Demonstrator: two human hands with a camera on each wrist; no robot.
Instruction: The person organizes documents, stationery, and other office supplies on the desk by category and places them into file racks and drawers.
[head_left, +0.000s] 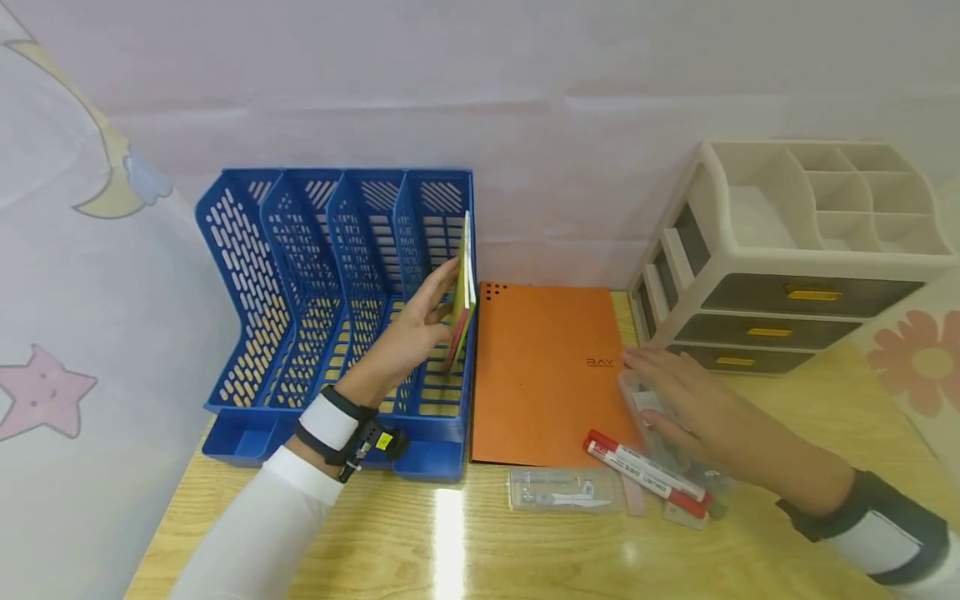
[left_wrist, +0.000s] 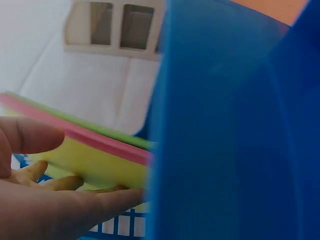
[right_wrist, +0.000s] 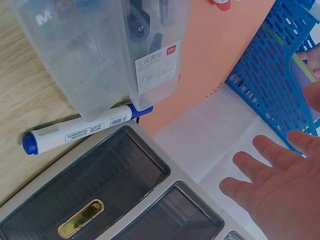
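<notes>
A thin stack of yellow, pink and green booklets (head_left: 462, 292) stands upright in the right-hand compartment of a blue file rack (head_left: 341, 187), beside its right wall. My left hand (head_left: 411, 333) is in that compartment, its fingers extended against the yellow cover in the left wrist view (left_wrist: 55, 200). The thumb lies near the pink edge there. My right hand (head_left: 701, 408) hovers with spread fingers over clear plastic cases (head_left: 648, 400). In the right wrist view that hand (right_wrist: 285, 185) holds nothing. An orange folder (head_left: 547, 375) lies beside the rack.
Two red markers (head_left: 648, 475) lie across the folder's front corner, near a clear case of drawing tools (head_left: 566, 489). A beige drawer unit (head_left: 817, 258) stands at the right. A blue-capped marker (right_wrist: 80, 131) lies against its front.
</notes>
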